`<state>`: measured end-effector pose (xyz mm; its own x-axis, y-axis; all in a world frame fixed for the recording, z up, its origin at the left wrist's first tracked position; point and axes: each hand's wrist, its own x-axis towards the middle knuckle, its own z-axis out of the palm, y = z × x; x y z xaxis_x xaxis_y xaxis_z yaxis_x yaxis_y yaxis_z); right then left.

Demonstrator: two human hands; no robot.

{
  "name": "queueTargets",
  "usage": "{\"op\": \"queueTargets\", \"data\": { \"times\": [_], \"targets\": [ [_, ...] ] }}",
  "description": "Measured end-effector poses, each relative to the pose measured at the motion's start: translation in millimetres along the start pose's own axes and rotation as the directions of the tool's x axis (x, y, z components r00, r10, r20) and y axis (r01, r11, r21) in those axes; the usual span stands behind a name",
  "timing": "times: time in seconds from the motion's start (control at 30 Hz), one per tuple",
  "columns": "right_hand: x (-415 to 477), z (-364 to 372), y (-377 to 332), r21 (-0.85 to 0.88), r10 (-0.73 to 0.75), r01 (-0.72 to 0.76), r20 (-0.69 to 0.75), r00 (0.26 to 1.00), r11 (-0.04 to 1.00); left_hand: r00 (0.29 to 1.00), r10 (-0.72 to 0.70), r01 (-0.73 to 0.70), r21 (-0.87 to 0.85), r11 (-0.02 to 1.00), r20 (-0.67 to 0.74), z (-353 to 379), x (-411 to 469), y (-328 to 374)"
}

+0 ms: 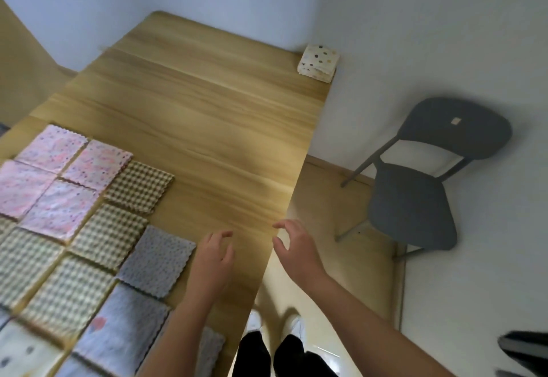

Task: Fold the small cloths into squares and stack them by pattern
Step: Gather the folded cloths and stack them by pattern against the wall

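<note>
Left hand (213, 255) and right hand (296, 246) hover empty at the six o'clock edge of the light wooden table (207, 109), fingers loosely spread and gripping nothing. One stack of cream polka-dot folded cloths (318, 62) sits at the one o'clock corner. Pink speckled squares (59, 175), brown gingham squares (118, 228) and lilac dotted squares (157, 261) lie side by side from nine to seven o'clock, so folding appears largely done but these patterns are not yet gathered into single stacks.
</note>
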<state>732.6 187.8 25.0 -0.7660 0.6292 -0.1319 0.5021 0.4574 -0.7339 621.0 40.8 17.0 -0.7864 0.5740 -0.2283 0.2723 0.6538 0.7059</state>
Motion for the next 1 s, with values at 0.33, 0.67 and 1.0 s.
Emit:
{"op": "queueTargets", "data": {
  "times": [0.33,0.67,1.0],
  "targets": [
    [-81,43,1,-0.035,0.021,-0.015,0.175,0.984,0.999,0.994,-0.102,0.105,0.082,0.991,-0.034,1,-91,-51],
    [-153,65,8,-0.036,0.135,-0.130,0.245,0.960,0.991,0.971,-0.213,0.236,0.351,0.906,-0.103,5,-150,-97],
    [-173,106,5,0.034,0.376,-0.390,0.206,0.904,0.920,0.988,-0.135,0.152,0.377,0.914,-0.073,4,-153,-111]
  ]
}}
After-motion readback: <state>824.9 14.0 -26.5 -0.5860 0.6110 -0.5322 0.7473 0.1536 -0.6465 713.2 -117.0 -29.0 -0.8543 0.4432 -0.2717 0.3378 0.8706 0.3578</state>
